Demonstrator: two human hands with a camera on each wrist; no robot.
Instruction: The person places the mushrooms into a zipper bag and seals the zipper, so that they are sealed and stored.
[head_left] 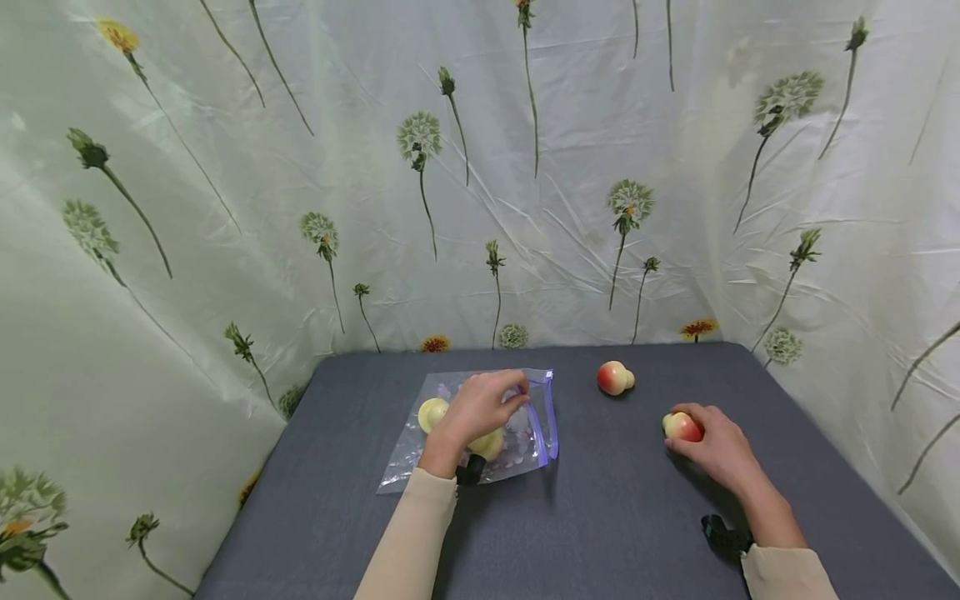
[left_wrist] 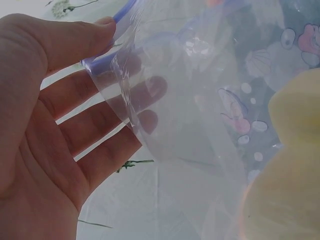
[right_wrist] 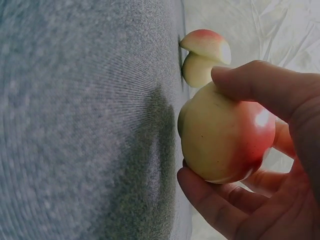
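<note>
Two-handed work over a dark grey tabletop (head_left: 600,517): seemingly pinching a clear plastic, purple-zipped bag (head_left: 516,450) by its mouth with the left hand (head_left: 480,410); gripping a red-and-cream, mushroom-shaped piece (head_left: 686,427) at right in the curled right hand (head_left: 718,446). Probably mid-pickup; next, best carry bagward and spread that mouth.

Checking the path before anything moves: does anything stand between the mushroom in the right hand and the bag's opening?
Nothing visible stands directly between the held mushroom in the right hand and the bag. The other mushroom sits farther back, off that line; the left hand holds the bag near its opening's far end.
</note>
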